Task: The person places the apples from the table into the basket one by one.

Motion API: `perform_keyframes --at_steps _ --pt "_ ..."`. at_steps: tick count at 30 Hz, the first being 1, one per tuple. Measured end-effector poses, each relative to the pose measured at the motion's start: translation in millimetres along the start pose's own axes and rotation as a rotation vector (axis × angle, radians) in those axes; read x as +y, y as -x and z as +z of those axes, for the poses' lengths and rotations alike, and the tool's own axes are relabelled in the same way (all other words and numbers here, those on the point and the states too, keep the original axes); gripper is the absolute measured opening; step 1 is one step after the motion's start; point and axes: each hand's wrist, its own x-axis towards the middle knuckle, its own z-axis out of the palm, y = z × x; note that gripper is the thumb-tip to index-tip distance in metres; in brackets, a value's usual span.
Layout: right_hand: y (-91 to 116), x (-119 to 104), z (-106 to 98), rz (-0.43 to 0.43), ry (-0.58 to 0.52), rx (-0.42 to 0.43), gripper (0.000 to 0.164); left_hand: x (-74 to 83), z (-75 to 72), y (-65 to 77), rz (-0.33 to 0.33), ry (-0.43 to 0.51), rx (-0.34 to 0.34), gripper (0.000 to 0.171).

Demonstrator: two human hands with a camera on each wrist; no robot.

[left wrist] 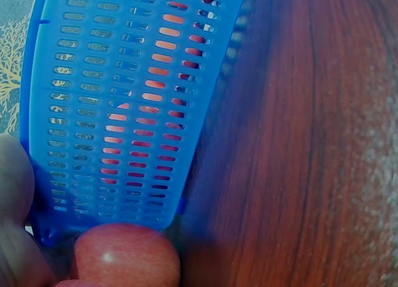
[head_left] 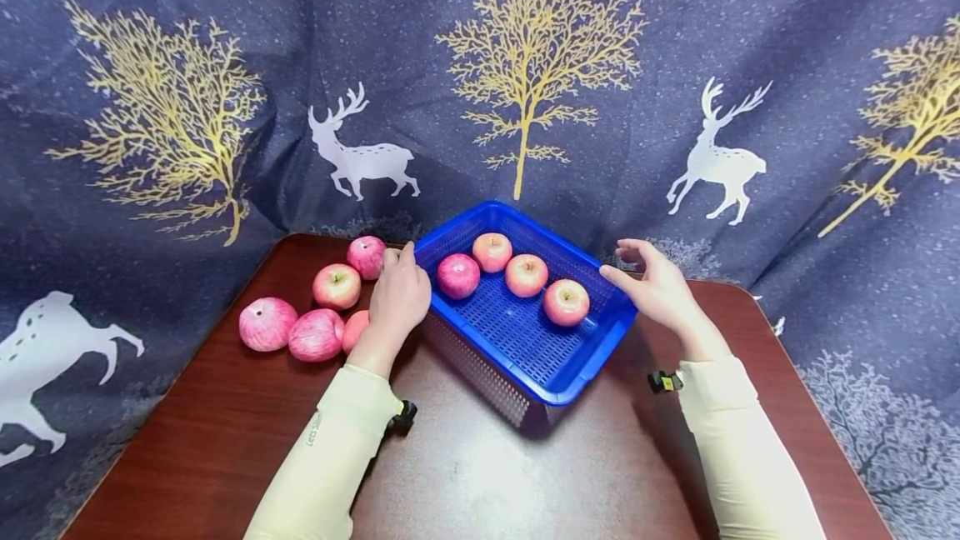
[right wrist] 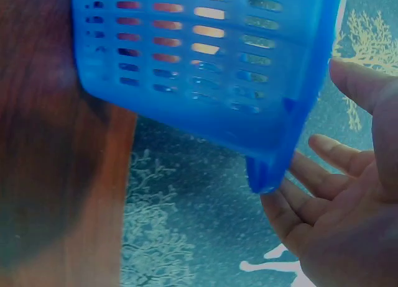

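Note:
A blue plastic basket [head_left: 487, 340] with slotted walls stands at an angle on the table, several red-pink apples [head_left: 527, 275] inside. At its left corner, my left hand [head_left: 401, 290] holds the rim; part of the fingers is hidden in the head view. An apple [left wrist: 127, 256] lies close by that corner in the left wrist view. My right hand [head_left: 660, 290] is at the right corner with its thumb touching the rim. Its other fingers [left wrist: 12, 175] cannot all be seen from the left wrist, but the right wrist view shows spread fingers [right wrist: 329, 181] beside the basket's lip.
Several more apples [head_left: 315, 335] lie on the brown table [head_left: 187, 457] left of the basket, some against the left forearm. Behind the table hangs a dark blue cloth [head_left: 420, 40] with trees and deer on it. The table's far edge passes close behind the basket.

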Motion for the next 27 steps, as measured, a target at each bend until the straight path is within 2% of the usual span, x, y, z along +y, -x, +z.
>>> perform_keyframes --at_steps 7,17,22,27 --pt "10.0 14.0 9.6 0.022 -0.064 0.035 0.067 -0.7 0.7 0.3 0.011 0.0 0.012 0.05" --pt "16.3 24.8 18.3 0.053 -0.043 0.044 0.066 -2.3 2.3 0.3 0.01 0.003 0.016 0.051" --pt "18.4 30.0 22.6 0.118 -0.136 0.051 0.063 -2.2 1.7 1.1 0.016 0.003 0.019 0.051" --pt "21.1 32.4 26.2 0.217 -0.294 0.045 0.06 -0.6 0.6 1.0 0.017 0.002 0.011 0.051"
